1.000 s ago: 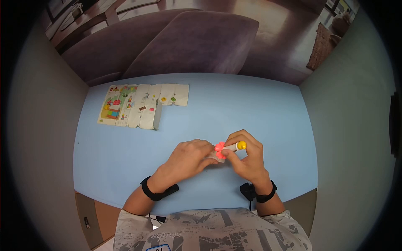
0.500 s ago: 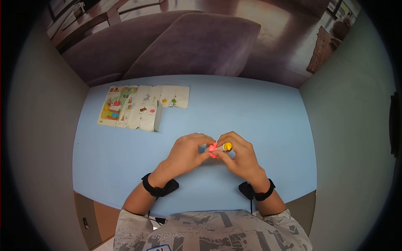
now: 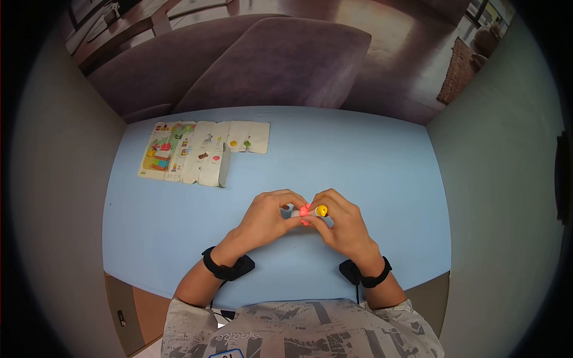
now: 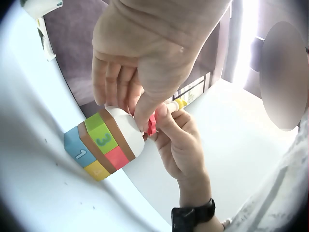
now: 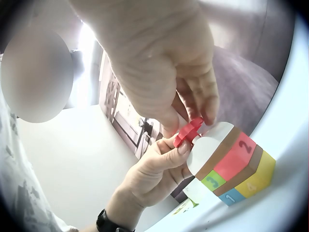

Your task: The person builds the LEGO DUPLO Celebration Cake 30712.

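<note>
A block stack with coloured numbered bricks, brown layers and a white rounded top stands on the table, mostly hidden under the hands in the head view. A red-pink flower-shaped piece sits against the white top. From it a white stick with a yellow tip points right. My left hand pinches at the flower piece, its other fingers beside the white top. My right hand pinches the flower piece and the stick between thumb and fingers.
A creased instruction sheet lies at the back left of the blue table. Grey walls stand at both sides. Black wrist cameras are strapped to both wrists.
The right hand has moved left with the yellow-tipped stick and the flower piece. Its fingers are now close against the left hand's, which has shifted slightly up.
</note>
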Demonstrator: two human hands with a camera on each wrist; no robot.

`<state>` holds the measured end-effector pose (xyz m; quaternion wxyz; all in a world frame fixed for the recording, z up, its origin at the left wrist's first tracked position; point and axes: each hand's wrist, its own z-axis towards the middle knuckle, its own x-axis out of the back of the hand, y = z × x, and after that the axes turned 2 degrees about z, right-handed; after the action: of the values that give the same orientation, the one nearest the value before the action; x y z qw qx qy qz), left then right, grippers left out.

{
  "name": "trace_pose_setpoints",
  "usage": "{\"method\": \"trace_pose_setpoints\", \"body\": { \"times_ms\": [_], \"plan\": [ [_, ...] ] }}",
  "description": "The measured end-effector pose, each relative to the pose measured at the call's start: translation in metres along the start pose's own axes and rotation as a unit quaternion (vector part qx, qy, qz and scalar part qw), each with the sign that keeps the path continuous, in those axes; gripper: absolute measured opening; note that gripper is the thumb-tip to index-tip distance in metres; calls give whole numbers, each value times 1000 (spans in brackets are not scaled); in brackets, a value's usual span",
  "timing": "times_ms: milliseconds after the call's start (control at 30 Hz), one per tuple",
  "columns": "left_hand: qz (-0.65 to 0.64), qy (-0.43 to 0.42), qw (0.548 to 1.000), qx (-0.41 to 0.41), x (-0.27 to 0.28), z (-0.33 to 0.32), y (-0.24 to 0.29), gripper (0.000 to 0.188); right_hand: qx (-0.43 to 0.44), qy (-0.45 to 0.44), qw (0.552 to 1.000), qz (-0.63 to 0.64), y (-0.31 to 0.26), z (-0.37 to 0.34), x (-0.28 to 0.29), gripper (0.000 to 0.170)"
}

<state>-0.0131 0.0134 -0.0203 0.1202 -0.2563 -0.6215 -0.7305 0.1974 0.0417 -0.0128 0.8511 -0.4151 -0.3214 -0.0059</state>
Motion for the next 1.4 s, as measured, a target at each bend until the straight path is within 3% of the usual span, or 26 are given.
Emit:
{"method": "trace_pose_setpoints", "body": {
  "times_ms": [167, 267, 867, 1067, 1100, 1267, 1400],
  "plan": [
    [-40, -43, 998, 3, 6, 0, -3, 31, -9, -5, 1000, -1, 0, -1, 0, 20],
    [-96, -21, 995, 26, 5, -1, -3, 38, -10, -9, 1000, -18, -1, -1, -1, 21],
    [21, -73, 997, -2, 15, -1, 2, 44, -8, -12, 997, -70, -1, -2, -2, 31],
    [-27, -18, 999, -3, 33, 0, -5, 40, -56, -26, 998, -7, 0, 0, 13, 32],
    [-61, 6, 998, -7, 35, 2, -11, 28, -71, -16, 997, 12, 5, 0, 15, 27],
    [-241, 140, 958, 72, 42, 12, -58, 12, -142, 77, 977, 140, 54, -5, 19, 11],
    [-268, 247, 921, 138, 48, 17, -86, 26, -192, 112, 954, 201, 75, -12, 22, 30]
  ]
}}
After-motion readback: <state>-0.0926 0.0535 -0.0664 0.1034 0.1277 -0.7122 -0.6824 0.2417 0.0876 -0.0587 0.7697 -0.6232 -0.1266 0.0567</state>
